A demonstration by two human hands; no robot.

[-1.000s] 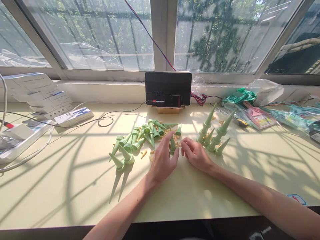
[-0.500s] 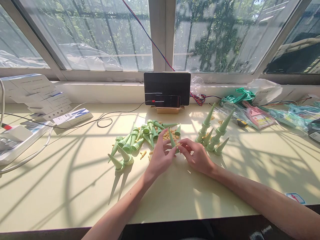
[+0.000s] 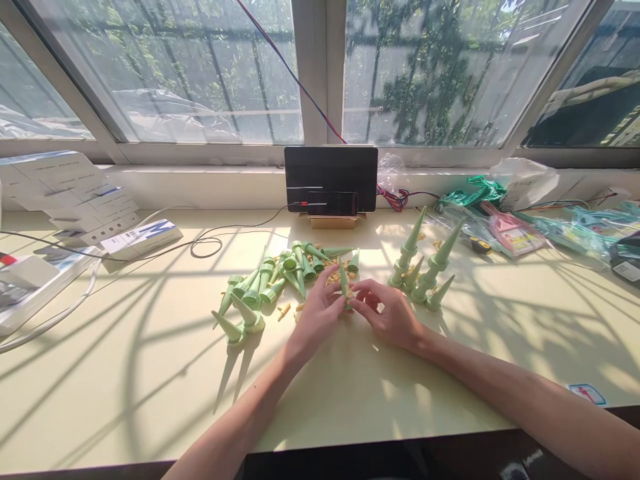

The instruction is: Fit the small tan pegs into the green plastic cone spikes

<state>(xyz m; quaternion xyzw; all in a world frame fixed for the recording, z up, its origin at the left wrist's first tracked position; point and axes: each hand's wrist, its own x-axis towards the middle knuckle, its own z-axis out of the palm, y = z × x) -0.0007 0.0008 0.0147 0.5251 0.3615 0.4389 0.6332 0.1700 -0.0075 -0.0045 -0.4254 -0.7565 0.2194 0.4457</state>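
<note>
A green watering spike (image 3: 343, 275) stands point up between my hands, its tip above my fingers. My left hand (image 3: 320, 312) is closed around its lower part from the left. From the right, my right hand (image 3: 387, 310) pinches at a small yellow peg (image 3: 349, 293) against the spike's lower side; the fingertips partly cover it. Behind my left hand lies a heap of green spikes (image 3: 270, 273), with a pile of yellow pegs (image 3: 331, 275) partly hidden by my fingers. Two more spikes (image 3: 243, 320) stand left of my left forearm.
Stacked and single green spikes (image 3: 425, 267) stand upright to the right of my hands. At the back are a tablet (image 3: 331, 175) and a phone (image 3: 333, 203) on a cardboard stand. White boxes (image 3: 143, 240) and cables lie left; plastic bags (image 3: 515, 230) lie right.
The right fingertips have moved slightly down and left with the yellow peg, which is now against the spike. The view has shifted a little.
</note>
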